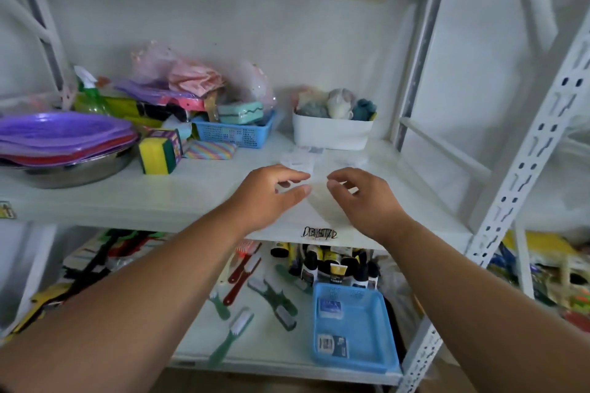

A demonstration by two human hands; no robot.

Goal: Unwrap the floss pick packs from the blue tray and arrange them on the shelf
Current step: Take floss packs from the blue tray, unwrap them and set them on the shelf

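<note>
1. L hand (pixel 266 198) over the shelf (pixel 191 195), grip curled; seems to pinch a clear pack (pixel 289 184), blurry.
2. R hand (pixel 367 198) at its 3 o'clock, fingers loosely curled, grip contents can't tell.
3. Blue tray (pixel 380 325) at 6 o'clock, lower shelf, w/ two packs (pixel 332 308).

Both forearms were bare to the frame edge, with no sleeves. The left hand (pixel 266 198) and right hand (pixel 367 201) carried no gloves; short, unpainted nails showed.
</note>
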